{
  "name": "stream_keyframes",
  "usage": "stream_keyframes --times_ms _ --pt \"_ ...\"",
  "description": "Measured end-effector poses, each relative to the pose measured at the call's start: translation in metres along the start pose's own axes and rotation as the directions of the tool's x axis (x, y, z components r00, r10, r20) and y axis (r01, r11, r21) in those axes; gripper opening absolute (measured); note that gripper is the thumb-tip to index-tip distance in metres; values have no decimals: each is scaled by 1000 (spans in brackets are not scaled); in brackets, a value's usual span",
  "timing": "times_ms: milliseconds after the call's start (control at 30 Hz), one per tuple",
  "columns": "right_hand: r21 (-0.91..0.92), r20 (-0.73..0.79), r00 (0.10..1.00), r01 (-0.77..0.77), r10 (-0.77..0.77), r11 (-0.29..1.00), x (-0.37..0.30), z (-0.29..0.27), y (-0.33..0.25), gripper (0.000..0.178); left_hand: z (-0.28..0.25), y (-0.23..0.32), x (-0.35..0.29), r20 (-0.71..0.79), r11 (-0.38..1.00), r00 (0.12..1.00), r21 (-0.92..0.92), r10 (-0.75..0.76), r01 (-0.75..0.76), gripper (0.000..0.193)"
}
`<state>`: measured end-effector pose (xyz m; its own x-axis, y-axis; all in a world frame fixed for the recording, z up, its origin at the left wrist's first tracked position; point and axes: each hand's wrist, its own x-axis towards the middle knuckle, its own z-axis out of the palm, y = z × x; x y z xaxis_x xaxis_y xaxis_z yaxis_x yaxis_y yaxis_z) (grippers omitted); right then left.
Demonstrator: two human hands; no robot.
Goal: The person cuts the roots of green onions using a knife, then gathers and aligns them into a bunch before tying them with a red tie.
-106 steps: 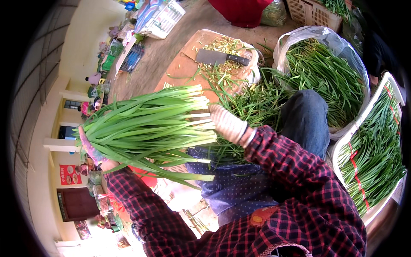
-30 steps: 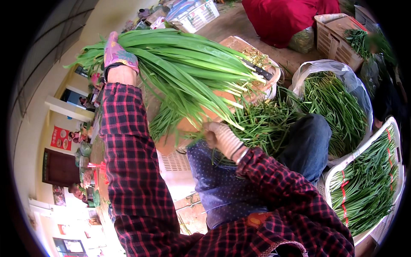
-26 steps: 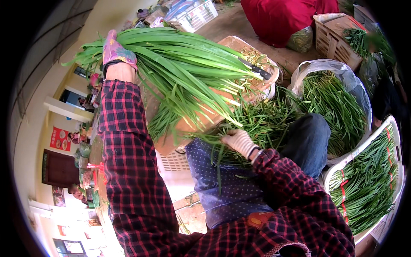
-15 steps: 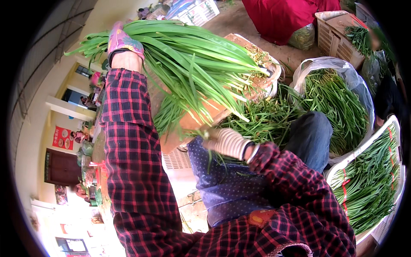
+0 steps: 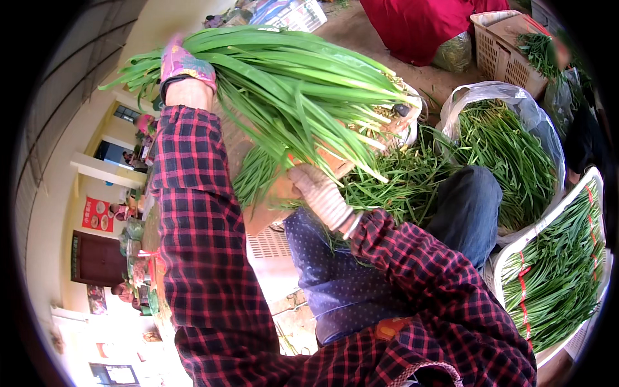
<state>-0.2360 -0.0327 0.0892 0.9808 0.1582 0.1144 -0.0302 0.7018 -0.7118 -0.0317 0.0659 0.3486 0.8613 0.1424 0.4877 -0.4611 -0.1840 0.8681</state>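
Note:
A large bunch of garlic chives (image 5: pixel 284 77) spreads out from my left hand (image 5: pixel 186 68), which wears a patterned purple-pink glove and grips it near the leafy end. Its pale stem ends point right, over a board. My right hand (image 5: pixel 320 195), in a whitish striped glove, is at the bunch's lower edge, beside the drooping leaves. Its fingers are curled together; what they pinch, if anything, is hidden. More green chives (image 5: pixel 255 174) lie under the bunch, left of my right hand.
Loose trimmings (image 5: pixel 400 180) heap beside my knee. Right of them stand a clear plastic bag (image 5: pixel 548 142) full of greens and a white crate (image 5: pixel 495 284) of tied chive bundles. A beige crate (image 5: pixel 487 51) stands at the back right, near red cloth (image 5: pixel 412 29).
My right hand has moved up and slightly left, from below the bunch to its lower edge. The left hand keeps its grip; the bunch's stem ends have shifted slightly right.

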Motion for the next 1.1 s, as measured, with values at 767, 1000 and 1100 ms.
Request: stream_keyframes --times_ms 767,1000,1100 --pt "-508 70 881 -373 469 777 -76 -62 -30 25 -17 21 -38 -109 917 948 -310 -298 252 47" --pt "335 639 743 -504 202 796 -72 -59 -24 99 -9 18 -67 -105 965 981 -224 -161 134 48" --pt "564 562 806 -536 183 629 -50 -75 -22 112 -2 9 -81 -155 981 987 -192 -29 -1 51"
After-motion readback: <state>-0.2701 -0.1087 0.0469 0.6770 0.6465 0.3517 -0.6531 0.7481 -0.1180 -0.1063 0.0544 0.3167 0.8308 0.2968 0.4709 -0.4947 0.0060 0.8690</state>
